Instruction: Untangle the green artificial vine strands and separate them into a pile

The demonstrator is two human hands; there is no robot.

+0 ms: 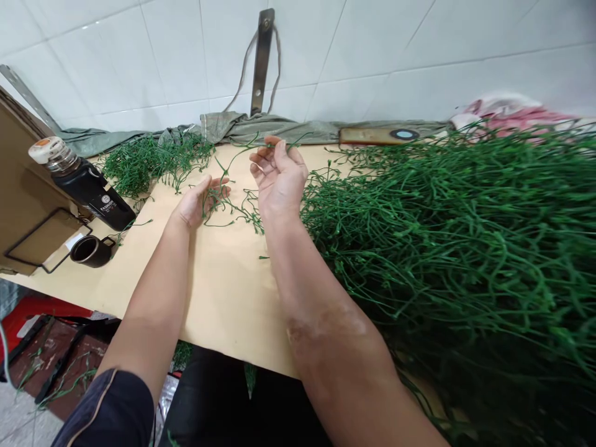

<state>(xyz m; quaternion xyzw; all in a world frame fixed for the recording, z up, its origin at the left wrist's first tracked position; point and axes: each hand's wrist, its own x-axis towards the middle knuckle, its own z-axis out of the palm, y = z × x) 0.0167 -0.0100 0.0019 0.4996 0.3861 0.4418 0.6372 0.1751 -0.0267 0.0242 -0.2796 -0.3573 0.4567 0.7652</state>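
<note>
My right hand (pixel 283 177) is raised over the table, thumb and fingers pinching a thin green stem (pixel 242 149) that sticks out to both sides. Lower and to the left is my left hand (pixel 201 200), palm turned right, fingers stretched out. Several curly green stems (pixel 218 208) lie across its palm and fingers; I cannot tell if any are gripped. More loose stems (pixel 251 217) with small bud-like tips lie on the tabletop between the hands. Beside my right forearm, a large heap of green stems (pixel 456 223) spreads over the right side.
A smaller green pile (pixel 153 158) is at the back left. Left of it stand a black bottle (pixel 95 192) and a dark mug (pixel 92 251) near a cardboard box (pixel 32 186). Along the tiled wall lie grey cloth (pixel 279 129), a brownish box (pixel 377 136) and a pink-white cloth (pixel 512 115).
</note>
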